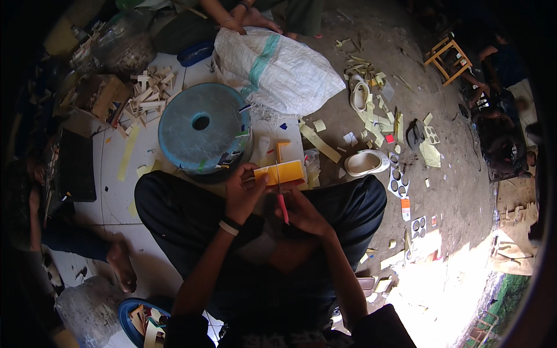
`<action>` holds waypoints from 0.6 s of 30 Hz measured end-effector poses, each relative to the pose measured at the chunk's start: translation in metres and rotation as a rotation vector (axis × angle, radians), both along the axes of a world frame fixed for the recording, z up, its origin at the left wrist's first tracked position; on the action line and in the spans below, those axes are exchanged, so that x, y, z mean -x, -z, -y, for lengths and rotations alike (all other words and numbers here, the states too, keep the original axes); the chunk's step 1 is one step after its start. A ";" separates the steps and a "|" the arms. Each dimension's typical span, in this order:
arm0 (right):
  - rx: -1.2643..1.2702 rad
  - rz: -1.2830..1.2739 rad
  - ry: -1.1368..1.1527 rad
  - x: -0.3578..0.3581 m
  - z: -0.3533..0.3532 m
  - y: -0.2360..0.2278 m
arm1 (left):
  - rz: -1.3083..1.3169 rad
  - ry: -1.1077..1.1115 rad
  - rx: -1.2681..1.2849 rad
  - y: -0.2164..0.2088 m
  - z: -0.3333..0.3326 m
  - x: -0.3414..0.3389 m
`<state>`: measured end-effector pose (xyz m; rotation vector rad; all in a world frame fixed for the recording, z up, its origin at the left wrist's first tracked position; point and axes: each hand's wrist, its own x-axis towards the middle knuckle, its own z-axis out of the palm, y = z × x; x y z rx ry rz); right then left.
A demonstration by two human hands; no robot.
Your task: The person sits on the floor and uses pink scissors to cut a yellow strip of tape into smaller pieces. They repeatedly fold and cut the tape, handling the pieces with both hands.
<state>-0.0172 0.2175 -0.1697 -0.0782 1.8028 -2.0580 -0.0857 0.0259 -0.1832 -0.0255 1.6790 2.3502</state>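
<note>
Forearms angled inward
Left grip pinches yellow card, right grip clasps red-handled tool — by tiled floor's right edge.

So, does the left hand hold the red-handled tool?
No, the right hand holds the red-handled tool; the left hand holds the yellow piece.

Sack behind drum, shoes right of both
</note>
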 end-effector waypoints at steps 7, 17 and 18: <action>-0.030 -0.014 -0.050 0.001 -0.001 0.005 | -0.010 0.005 0.041 0.002 -0.001 0.000; -0.036 -0.045 -0.048 -0.002 -0.003 0.022 | -0.072 -0.015 0.064 0.007 0.000 0.002; -0.042 -0.069 -0.039 -0.002 -0.002 0.024 | -0.065 -0.017 0.073 0.007 0.000 0.002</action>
